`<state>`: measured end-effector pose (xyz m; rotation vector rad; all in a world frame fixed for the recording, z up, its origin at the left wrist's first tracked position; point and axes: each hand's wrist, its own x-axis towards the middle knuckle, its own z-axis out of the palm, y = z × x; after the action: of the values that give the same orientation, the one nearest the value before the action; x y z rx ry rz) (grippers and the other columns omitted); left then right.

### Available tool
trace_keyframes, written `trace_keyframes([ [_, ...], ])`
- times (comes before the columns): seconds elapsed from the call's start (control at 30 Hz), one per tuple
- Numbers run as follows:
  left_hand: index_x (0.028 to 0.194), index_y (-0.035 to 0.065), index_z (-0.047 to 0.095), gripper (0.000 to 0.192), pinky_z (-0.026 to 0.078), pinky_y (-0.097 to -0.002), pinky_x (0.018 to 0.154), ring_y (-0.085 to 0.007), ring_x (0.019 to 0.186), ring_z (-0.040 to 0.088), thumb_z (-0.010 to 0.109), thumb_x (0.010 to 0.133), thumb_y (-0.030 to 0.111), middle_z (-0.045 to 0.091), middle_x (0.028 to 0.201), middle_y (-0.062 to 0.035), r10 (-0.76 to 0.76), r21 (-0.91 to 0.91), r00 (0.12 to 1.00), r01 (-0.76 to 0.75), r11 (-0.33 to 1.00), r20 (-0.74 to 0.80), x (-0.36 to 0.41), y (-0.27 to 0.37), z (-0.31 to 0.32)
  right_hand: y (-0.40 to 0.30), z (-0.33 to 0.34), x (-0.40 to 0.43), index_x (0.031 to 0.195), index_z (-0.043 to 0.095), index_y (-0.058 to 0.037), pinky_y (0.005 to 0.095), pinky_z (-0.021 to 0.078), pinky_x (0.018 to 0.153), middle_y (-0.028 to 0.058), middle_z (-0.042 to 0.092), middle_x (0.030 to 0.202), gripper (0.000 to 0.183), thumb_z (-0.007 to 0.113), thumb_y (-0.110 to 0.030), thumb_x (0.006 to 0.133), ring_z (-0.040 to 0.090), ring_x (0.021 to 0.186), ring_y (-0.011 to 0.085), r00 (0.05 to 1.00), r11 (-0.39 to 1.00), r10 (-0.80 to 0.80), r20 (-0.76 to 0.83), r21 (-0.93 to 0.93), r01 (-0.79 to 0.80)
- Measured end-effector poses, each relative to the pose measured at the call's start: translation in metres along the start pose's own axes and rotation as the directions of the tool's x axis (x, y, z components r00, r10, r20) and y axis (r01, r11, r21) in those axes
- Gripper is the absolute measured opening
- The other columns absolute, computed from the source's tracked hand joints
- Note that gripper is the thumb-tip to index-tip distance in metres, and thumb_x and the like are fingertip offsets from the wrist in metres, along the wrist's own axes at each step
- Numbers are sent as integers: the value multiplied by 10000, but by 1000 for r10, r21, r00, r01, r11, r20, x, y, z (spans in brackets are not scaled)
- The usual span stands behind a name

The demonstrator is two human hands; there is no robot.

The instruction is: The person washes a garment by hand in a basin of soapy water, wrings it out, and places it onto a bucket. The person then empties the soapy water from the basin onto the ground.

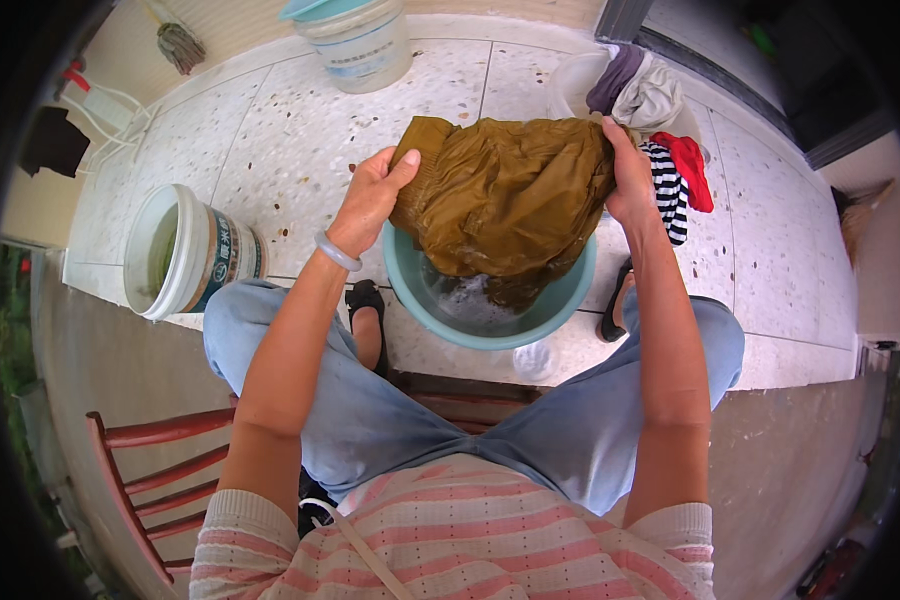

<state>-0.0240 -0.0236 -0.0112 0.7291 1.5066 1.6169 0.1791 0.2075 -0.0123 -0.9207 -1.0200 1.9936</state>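
Note:
A wet brown garment (517, 195) with a gathered, elastic-looking band is stretched between my hands. My left hand (375, 199) grips the banded end, its thumb on top. The opposite edge is pinched in my right hand (628, 172). Beneath the cloth stands a light-blue plastic basin (487, 343) holding sudsy water (469, 296). The garment's lower folds hang down into the basin; whether they touch the water is hard to tell. The cloth covers the basin's far side.
A white bucket (184, 255) with water stands at left, another bucket (364, 52) at the back. Purple, white, striped and red clothes (667, 180) fill or overhang a pale container at right. A small clear object (534, 361) lies before the basin. A red wooden chair (161, 435) is at lower left.

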Motion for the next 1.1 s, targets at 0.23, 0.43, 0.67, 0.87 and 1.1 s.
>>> trace_keyframes([
  [0.23, 1074, 13, 584, 258, 491, -256, 782, -103, 877, 602, 552, 961, 243, 647, 984, -43, 40, -177, 994, -57, 983, -102, -10, 39, -4, 18, 13, -13, 1089, 565, 7, 325, 494, 739, 127, 626, 908, 403, 695, -265, 822, 598, 797, 189, 710, 278, -674, 201, -822, 497],
  [0.43, 984, 38, 570, 175, 509, -270, 741, -125, 880, 607, 573, 949, 210, 619, 969, -49, -74, -384, 981, -2, 923, -181, -5, 40, 12, 48, 71, -80, 1060, 573, 20, 305, 494, 722, 87, 630, 861, 367, 709, -228, 825, 595, 780, 169, 826, 655, -133, 549, -576, 488],
  [0.67, 1142, 3, 526, 351, 477, -284, 846, -155, 980, 580, 649, 897, 223, 599, 1081, -74, 48, -194, 998, -42, 980, 28, 2, 31, 42, 65, 65, -48, 885, 630, 13, 302, 436, 562, 55, 608, 686, 214, 690, -188, 844, 522, 596, 132, 848, 771, -106, 519, -496, 400],
  [0.87, 1139, 2, 497, 465, 474, -301, 795, -152, 952, 561, 758, 801, 186, 574, 1067, -129, 23, 279, 1000, -20, 960, -7, 1, -14, 39, 42, 64, -49, 763, 600, -14, 251, 411, 513, 1, 580, 675, 155, 668, -114, 859, 485, 588, 52, 941, 913, -35, 336, -373, 167],
  [1.1, 892, -4, 589, 230, 474, -253, 647, -111, 721, 567, 752, 792, 124, 608, 801, -50, 157, 533, 983, -83, 842, -95, 6, -34, 31, 42, 63, -42, 646, 535, -48, 229, 331, 482, -45, 495, 622, 253, 681, -108, 843, 393, 562, 30, 956, 885, -129, 262, -405, 230],
])
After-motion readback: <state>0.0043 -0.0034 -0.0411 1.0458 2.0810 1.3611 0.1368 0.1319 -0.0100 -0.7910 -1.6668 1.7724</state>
